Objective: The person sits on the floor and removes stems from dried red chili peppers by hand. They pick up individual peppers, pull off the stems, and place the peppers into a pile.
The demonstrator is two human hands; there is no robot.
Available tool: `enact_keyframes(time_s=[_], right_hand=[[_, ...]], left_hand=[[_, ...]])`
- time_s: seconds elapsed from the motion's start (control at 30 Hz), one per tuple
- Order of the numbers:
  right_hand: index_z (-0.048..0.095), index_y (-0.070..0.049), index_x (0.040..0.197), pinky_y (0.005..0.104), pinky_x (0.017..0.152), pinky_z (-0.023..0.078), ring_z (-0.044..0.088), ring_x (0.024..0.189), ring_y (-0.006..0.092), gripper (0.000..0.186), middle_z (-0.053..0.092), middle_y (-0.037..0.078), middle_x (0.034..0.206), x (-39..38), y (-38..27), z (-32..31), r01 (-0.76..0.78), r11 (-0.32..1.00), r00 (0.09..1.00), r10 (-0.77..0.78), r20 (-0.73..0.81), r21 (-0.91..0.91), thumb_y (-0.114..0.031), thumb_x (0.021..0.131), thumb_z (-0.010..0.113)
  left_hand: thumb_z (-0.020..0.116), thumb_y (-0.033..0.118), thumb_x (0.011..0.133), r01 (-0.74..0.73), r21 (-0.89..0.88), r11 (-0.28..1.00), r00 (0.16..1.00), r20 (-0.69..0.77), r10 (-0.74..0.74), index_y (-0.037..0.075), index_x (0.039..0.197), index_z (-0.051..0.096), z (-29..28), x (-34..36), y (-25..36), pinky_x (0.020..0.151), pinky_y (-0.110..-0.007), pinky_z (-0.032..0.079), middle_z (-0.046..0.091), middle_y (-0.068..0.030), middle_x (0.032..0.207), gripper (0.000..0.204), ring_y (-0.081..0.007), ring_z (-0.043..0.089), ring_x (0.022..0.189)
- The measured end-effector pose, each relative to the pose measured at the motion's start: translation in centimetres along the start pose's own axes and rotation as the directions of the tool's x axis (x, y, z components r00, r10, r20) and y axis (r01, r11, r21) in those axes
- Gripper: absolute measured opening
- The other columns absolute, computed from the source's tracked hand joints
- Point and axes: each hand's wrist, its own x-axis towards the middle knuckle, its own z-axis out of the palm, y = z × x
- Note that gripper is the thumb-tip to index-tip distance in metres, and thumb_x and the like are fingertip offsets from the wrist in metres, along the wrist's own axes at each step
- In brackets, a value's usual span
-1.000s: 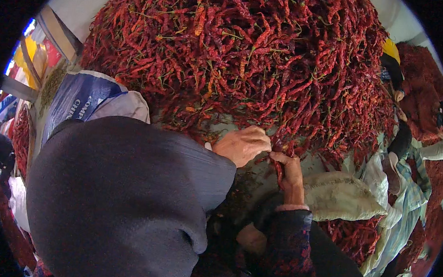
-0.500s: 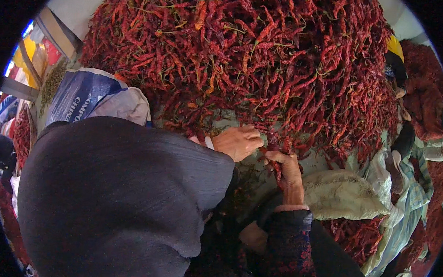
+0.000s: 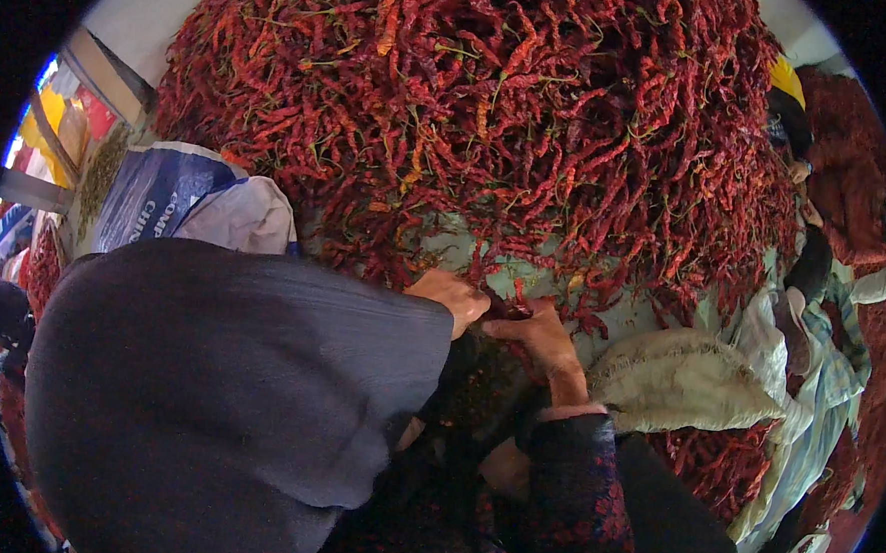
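Observation:
A large pile of dried red chillies (image 3: 472,108), some with pale stems, rises in front of me. At its near edge my two hands work close together. My left hand (image 3: 452,299) is closed, with its fingertips next to my right hand; what it grips, if anything, is hidden. My right hand (image 3: 542,340) is closed on a few dried red chillies (image 3: 515,306), which show at its thumb and below its palm. Loose chillies (image 3: 364,252) and crumbs lie on the pale sheet (image 3: 455,239) around both hands.
Dark grey cloth (image 3: 216,395) covers much of the lower left. A blue and white sack (image 3: 172,197) stands beyond it. At right, an open pale woven sack (image 3: 678,384) holds more chillies. Another person's dark sleeve (image 3: 812,266) shows at the far right, near another red heap (image 3: 851,148).
Both hands have shifted slightly left, and my right hand has turned with its thumb toward the left one. The chillies between them have moved left along with them.

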Motion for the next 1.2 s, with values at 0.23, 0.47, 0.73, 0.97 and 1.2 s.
enact_keyframes(time_s=[0.23, 0.47, 0.73, 0.97, 1.2], right_hand=[[0.059, 0.000, 0.084, 0.0236, 0.056, 0.042, 0.053, 0.060, 0.0108, 0.028, 0.059, 0.003, 0.072, -1.3, -0.2, -0.6, 0.008, 0.992, 0.999, -0.003, -0.042, 0.126, 0.000, 0.057, 0.068], [0.059, -0.001, 0.077, 0.0214, 0.048, 0.037, 0.049, 0.052, 0.0091, 0.027, 0.056, 0.001, 0.063, -1.8, -2.1, 2.5, -0.040, 0.973, 0.998, 0.030, 0.048, 0.228, -0.002, 0.052, 0.068], [0.061, 0.001, 0.076, 0.0227, 0.060, 0.042, 0.054, 0.061, 0.0106, 0.023, 0.061, 0.003, 0.070, -1.5, -1.3, 2.7, -0.002, 0.997, 0.992, -0.008, 0.125, 0.080, 0.001, 0.054, 0.067], [0.063, -0.001, 0.077, 0.0231, 0.063, 0.042, 0.053, 0.065, 0.0086, 0.021, 0.061, 0.000, 0.071, -1.1, -1.0, 3.1, 0.065, 0.985, 0.996, -0.054, 0.075, -0.157, 0.001, 0.056, 0.066], [0.061, -0.004, 0.070, 0.0218, 0.048, 0.035, 0.047, 0.052, 0.0063, 0.017, 0.054, -0.002, 0.058, -2.0, -1.7, 2.6, 0.091, 0.996, 0.985, -0.088, 0.149, -0.013, -0.004, 0.056, 0.070]], left_hand=[[0.058, 0.019, 0.074, -0.007, -0.622, 0.783, 0.998, 0.042, 0.042, 0.004, 0.071, 0.053, -0.4, 0.6, -0.3, 0.047, -0.036, 0.038, 0.051, -0.0073, 0.054, 0.017, -0.0216, 0.051, 0.050], [0.062, 0.020, 0.076, 0.255, -0.946, 0.202, 0.940, 0.291, 0.177, 0.001, 0.073, 0.058, -3.6, -1.9, -2.3, 0.044, -0.024, 0.031, 0.048, 0.0006, 0.055, 0.020, -0.0055, 0.040, 0.049], [0.063, 0.017, 0.076, 0.097, -0.983, 0.155, 0.915, 0.149, 0.374, 0.000, 0.080, 0.061, -2.6, -1.5, -2.5, 0.045, -0.025, 0.032, 0.052, 0.0005, 0.058, 0.018, -0.0064, 0.043, 0.051], [0.063, 0.017, 0.076, 0.147, -0.943, 0.300, 0.846, 0.277, 0.455, -0.001, 0.081, 0.060, -4.1, -0.7, -2.4, 0.046, -0.025, 0.033, 0.053, -0.0001, 0.060, 0.019, -0.0068, 0.044, 0.053], [0.063, 0.017, 0.076, 0.228, -0.915, 0.332, 0.809, 0.368, 0.459, -0.001, 0.081, 0.060, -4.8, -0.3, -3.5, 0.047, -0.026, 0.034, 0.055, -0.0007, 0.062, 0.019, -0.0073, 0.046, 0.054]])
